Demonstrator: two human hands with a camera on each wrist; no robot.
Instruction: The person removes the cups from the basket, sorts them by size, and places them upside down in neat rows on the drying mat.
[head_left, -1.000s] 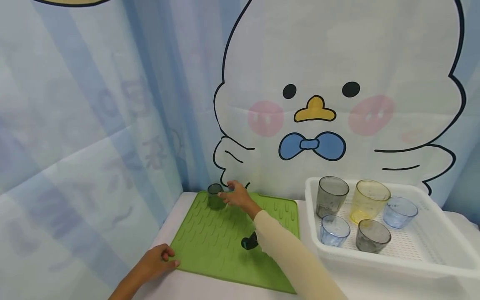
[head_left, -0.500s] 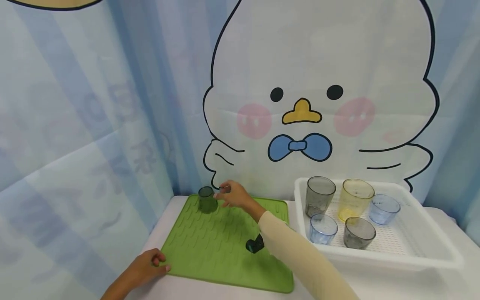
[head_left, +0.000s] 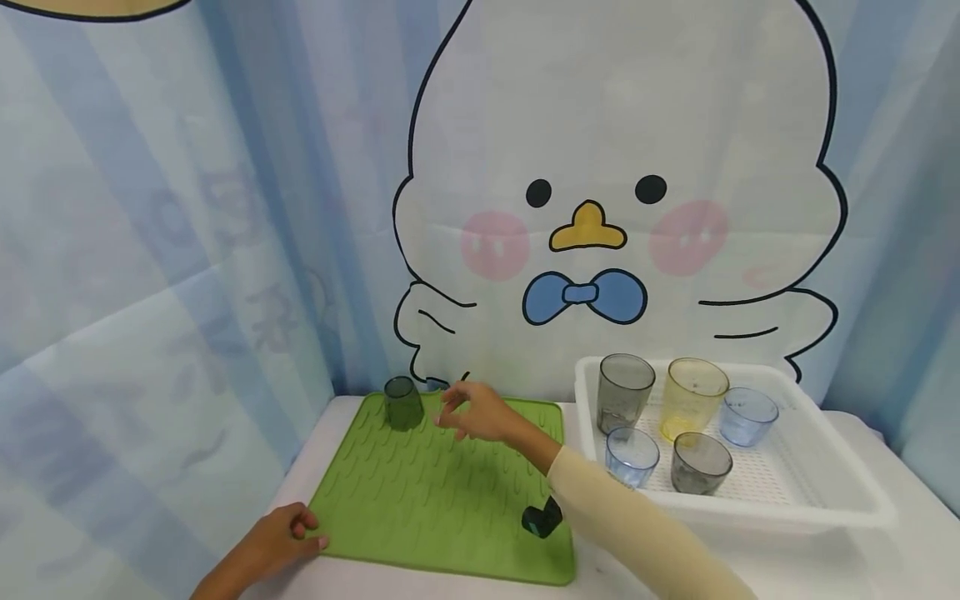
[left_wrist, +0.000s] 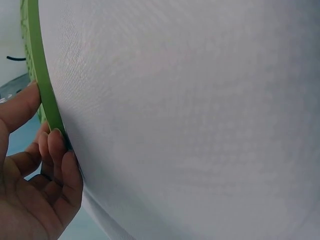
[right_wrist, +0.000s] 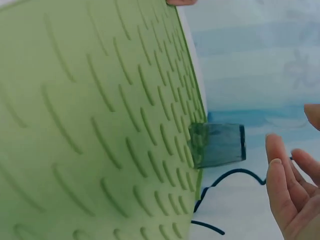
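Note:
A dark grey glass [head_left: 403, 403] stands on the far left part of the green mat [head_left: 435, 500], its narrower end up. The right wrist view shows the same glass [right_wrist: 218, 145] from the side, apart from the fingers. To its right my right hand [head_left: 480, 412] hovers over the mat, fingers loosely bent and holding nothing. At the mat's near left corner rests my left hand [head_left: 273, 542], with the fingers loosely curled. In the left wrist view its thumb and fingertips touch the mat's edge [left_wrist: 44, 85].
A white tray [head_left: 847, 500] stands right of the mat. Inside are a tall grey glass [head_left: 625, 392], a tall yellow glass [head_left: 692, 398], two short blue glasses [head_left: 632, 457] and a short grey glass [head_left: 701, 464]. A printed curtain [head_left: 600, 125] hangs behind.
My right hand has come away from the dark glass, back to the right. The glass stays on the mat. The head view has shifted slightly; my left hand keeps its place at the corner.

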